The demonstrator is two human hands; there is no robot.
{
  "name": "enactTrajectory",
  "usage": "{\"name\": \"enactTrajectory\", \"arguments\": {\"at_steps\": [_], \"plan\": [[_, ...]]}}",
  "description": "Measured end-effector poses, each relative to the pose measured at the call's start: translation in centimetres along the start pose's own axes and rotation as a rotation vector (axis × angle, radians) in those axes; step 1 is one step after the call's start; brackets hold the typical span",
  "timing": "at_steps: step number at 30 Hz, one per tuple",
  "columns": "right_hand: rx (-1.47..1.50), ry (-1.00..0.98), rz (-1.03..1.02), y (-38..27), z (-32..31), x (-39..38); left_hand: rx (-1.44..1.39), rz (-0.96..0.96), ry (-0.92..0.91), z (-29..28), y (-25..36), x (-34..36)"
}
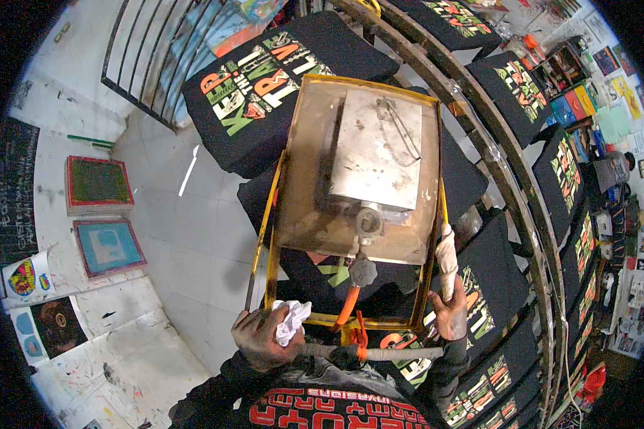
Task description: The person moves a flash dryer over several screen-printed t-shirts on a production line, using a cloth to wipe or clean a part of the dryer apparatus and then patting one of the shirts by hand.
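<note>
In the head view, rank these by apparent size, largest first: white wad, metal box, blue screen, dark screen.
1. Metal box
2. Blue screen and dark screen: too alike to rank
3. White wad

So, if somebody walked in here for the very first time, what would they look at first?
Probably the big silvery metal box in the middle, with an orange hose below it. Next might be the black cloths with bright prints, at the top and all along the right side. Then, near the bottom, the crumpled white wad in the left hand.
</note>
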State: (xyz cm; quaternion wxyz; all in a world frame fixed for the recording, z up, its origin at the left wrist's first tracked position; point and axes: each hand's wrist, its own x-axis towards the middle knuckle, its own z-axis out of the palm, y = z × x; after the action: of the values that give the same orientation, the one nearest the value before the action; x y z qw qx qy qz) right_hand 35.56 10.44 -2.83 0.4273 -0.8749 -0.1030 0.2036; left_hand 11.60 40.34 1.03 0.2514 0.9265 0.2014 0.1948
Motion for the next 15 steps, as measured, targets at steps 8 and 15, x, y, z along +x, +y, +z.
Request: {"name": "enactTrajectory", "arguments": {"at_steps": [8,15], "plan": [[-0.059,0.02,-0.01,0.5,0.1,-0.6,0.015,-0.025,-0.045,-0.3,-0.1,0.0],[0.008,-0.026,-0.009,-0.1,-0.1,-0.2,0.013,-0.001,-0.051,-0.5,0.0,0.5]]}}
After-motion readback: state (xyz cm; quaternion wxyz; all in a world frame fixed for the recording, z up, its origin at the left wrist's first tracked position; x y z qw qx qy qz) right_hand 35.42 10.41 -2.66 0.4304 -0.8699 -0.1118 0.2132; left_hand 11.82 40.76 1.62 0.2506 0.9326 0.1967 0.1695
